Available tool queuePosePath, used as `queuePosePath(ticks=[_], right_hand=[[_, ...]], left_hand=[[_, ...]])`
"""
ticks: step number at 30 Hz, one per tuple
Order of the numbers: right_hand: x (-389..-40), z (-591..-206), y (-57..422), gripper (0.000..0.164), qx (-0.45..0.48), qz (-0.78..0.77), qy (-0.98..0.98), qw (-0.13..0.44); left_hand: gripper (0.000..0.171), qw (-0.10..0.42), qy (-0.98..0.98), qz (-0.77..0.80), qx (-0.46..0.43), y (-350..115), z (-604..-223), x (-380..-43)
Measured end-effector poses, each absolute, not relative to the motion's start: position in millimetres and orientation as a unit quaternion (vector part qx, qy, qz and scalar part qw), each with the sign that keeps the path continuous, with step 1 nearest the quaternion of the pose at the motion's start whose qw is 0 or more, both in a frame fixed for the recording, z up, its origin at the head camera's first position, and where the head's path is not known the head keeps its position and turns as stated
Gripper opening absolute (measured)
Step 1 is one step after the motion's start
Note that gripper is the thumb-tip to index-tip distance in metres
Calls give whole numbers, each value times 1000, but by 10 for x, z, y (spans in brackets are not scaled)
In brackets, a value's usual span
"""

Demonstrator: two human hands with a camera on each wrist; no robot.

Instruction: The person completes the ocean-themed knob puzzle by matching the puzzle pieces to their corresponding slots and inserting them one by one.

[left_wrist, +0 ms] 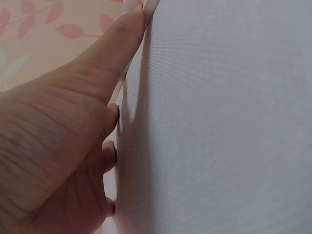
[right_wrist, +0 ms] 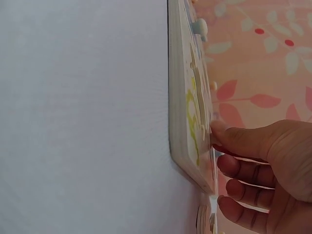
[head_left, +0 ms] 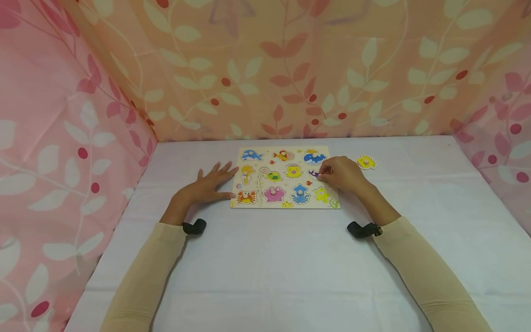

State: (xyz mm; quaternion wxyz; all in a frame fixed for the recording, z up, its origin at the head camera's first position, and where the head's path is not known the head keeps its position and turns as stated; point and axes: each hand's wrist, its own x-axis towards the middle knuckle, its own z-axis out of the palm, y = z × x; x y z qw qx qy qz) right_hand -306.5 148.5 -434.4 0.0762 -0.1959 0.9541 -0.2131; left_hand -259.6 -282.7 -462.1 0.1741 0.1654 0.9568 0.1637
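leafy cloth (head_left: 286, 69) hangs behind a white table (head_left: 269, 267). from the head view, the left hand (head_left: 207, 186) spreads its fingers wide at the left edge of the board (head_left: 265, 205); the right hand (head_left: 342, 174) pinches a purple piece (head_left: 313, 174) at the board's right side, mostly covered by fingers, so whether it is seated i cannot tell. a yellow piece (head_left: 366, 162) lies just beyond. from the left wrist, fingertips are partly hidden and the board is a sliver. from the right wrist, the board is nearly edge-on, the pinched piece barely visible.
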Motion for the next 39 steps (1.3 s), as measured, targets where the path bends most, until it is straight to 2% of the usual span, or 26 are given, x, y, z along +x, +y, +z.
queuePosePath(ticks=[10, 19, 26, 39], right_hand=[[-3046, -4235, 1543, 17, -179, -227, 954, 78], [-3161, -4041, 1968, 19, -160, -258, 953, 11], [-3252, -4066, 2338, 16, -141, -274, 951, -30], [-3402, -4327, 2660, 23, -101, -238, 966, 9]], left_hand=[[96, 171, 957, 167, 164, -2833, -4640, -2594], [97, 170, 955, 174, 167, -2841, -4641, -2586], [96, 172, 955, 174, 167, -2837, -4629, -2576], [96, 168, 955, 172, 171, -2825, -4608, -2563]])
